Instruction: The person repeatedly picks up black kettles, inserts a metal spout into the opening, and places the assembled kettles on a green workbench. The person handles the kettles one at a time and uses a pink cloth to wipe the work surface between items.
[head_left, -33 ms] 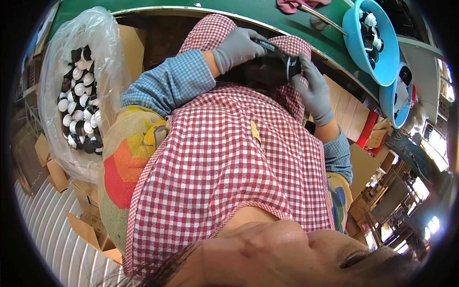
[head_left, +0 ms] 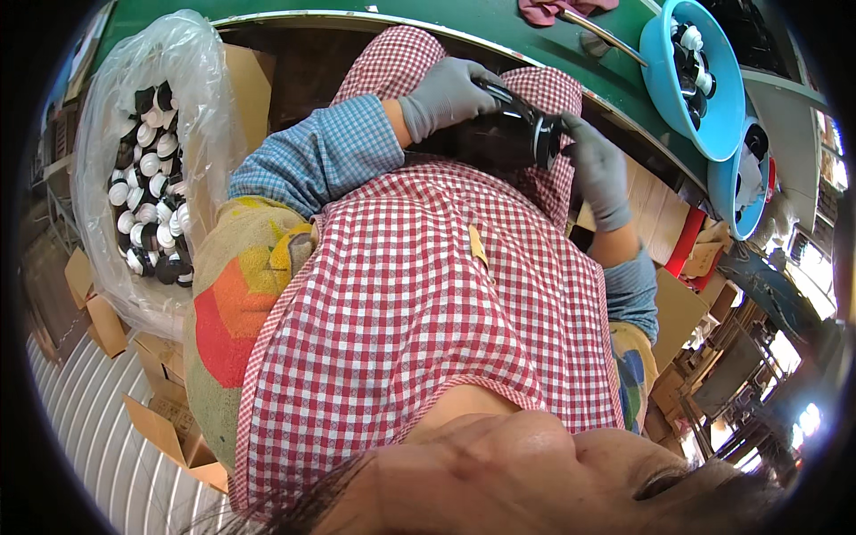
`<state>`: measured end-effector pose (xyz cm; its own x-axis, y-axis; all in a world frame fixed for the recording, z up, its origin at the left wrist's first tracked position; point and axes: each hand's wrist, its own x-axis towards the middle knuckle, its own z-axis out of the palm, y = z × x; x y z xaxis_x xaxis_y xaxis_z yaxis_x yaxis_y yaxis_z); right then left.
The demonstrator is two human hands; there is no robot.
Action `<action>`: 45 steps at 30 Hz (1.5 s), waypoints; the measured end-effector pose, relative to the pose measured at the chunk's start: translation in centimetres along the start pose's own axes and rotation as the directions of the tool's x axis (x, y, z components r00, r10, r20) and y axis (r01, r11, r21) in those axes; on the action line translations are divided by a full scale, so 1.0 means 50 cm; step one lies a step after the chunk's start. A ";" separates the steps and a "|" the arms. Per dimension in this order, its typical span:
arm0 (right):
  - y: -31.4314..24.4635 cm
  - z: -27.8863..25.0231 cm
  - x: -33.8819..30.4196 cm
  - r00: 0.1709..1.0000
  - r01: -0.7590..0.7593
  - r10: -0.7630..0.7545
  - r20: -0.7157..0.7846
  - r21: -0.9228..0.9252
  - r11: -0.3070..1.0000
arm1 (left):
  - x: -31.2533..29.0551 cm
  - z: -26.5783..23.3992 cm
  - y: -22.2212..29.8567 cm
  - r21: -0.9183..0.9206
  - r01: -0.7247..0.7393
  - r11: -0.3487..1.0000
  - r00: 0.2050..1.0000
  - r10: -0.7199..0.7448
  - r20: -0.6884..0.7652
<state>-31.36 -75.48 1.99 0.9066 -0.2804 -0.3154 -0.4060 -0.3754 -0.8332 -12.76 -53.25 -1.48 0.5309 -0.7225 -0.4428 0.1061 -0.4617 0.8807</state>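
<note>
Nothing has shifted since the earlier view: the gloved left hand (head_left: 446,94) still wraps the black part (head_left: 504,134) in the lap below the worktop (head_left: 499,36), while the right hand (head_left: 599,169) pinches its ringed end, so work continues.

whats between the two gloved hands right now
In the head view, a black cylindrical part lies between them: the left hand grips it from above, and the right hand touches its ringed end, over the red checked apron.
</note>
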 end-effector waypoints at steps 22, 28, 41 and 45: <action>0.013 0.147 0.134 0.806 0.466 -0.281 -0.520 0.265 0.845 | -0.031 -0.010 0.145 0.669 -0.700 0.251 0.313 0.949 -0.029; -0.122 0.033 0.157 0.889 0.397 -0.223 -0.400 0.432 0.809 | 0.005 -0.084 0.239 0.613 -0.732 0.297 0.260 0.954 -0.152; -0.498 -0.405 0.286 0.506 0.384 -0.641 -0.577 -0.514 0.767 | 0.006 -0.206 0.239 0.774 -0.593 0.223 0.241 0.966 -0.094; -0.481 -0.618 0.417 0.451 0.049 -0.723 -0.522 -0.795 0.605 | -0.048 -0.288 0.122 0.809 -0.443 0.387 0.327 0.910 -0.256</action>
<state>-6.27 -99.60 29.51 0.6428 -0.3166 0.6976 -0.2929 -0.9430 -0.1581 -1.29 -46.90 7.39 0.4852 -0.5244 0.6997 -0.8742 -0.2743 0.4007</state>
